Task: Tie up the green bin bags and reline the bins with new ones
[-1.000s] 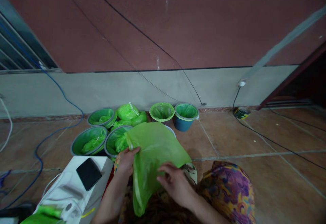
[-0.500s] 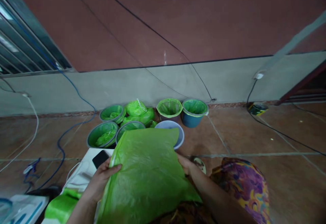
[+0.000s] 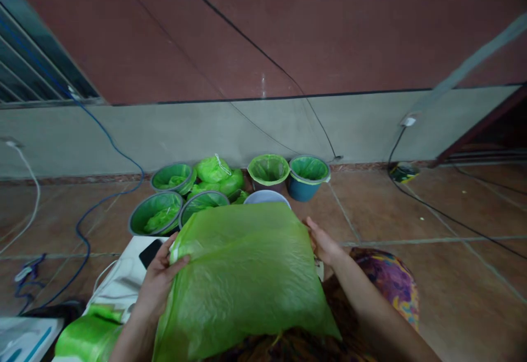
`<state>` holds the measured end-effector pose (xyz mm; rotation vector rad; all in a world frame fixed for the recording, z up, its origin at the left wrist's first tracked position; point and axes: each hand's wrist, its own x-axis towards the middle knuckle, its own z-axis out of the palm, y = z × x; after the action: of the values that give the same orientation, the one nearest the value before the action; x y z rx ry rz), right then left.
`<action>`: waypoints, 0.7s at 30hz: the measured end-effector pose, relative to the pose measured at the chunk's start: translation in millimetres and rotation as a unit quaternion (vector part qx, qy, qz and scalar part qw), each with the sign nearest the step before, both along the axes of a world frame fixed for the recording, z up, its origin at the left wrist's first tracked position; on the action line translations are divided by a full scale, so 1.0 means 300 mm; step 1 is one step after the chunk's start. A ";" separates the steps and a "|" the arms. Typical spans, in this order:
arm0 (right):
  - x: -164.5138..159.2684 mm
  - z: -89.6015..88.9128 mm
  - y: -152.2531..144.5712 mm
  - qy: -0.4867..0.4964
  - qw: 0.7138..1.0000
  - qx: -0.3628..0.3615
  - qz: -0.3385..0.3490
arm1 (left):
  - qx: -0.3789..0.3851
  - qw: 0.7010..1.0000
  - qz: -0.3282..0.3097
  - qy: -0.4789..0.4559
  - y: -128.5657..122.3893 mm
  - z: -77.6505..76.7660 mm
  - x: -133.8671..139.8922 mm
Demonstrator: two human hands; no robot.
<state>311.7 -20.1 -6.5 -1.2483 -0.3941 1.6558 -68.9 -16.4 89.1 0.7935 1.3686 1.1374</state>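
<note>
A green plastic bag [image 3: 247, 274] is spread out flat over my lap, wide and slightly see-through. My left hand [image 3: 162, 266] grips its left edge near a small white strip, thumb on top and the other fingers underneath. At the upper right edge of the bag, my right hand [image 3: 323, 244] holds the border, its fingers partly hidden behind the plastic. A green roll of plastic [image 3: 88, 337] lies at the lower left beside my left forearm. A black phone [image 3: 150, 253] rests on a white surface [image 3: 134, 249] just left of my left hand.
Buckets lined with green bags stand by the wall, among them a blue bucket [image 3: 304, 188] and a brown bucket [image 3: 268, 172]. Filled green bags [image 3: 214, 170] lie between them. A pale basin [image 3: 267, 196] is partly covered by the bag. A blue cable [image 3: 84, 235] crosses the floor.
My right hand has moved up and outward to the bag's right edge. The bag is now spread wider and flatter. The view has shifted slightly.
</note>
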 end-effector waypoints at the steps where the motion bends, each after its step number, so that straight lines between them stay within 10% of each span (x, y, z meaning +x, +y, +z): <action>1: -0.003 0.023 -0.011 0.022 1.000 0.000 0.023 | 0.003 1.000 0.000 0.008 0.005 0.000 0.007; 9: 0.020 0.099 -0.020 -0.091 0.990 0.092 -0.052 | 0.081 0.987 -0.004 0.140 0.038 0.036 0.021; 21: 0.107 0.156 0.100 -0.034 0.988 0.127 0.077 | 0.077 0.970 -0.066 0.219 0.072 0.054 0.003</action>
<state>343.9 9.9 40.4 -1.1069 -0.7349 1.6350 -67.8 5.1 105.4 1.2868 1.5705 1.0068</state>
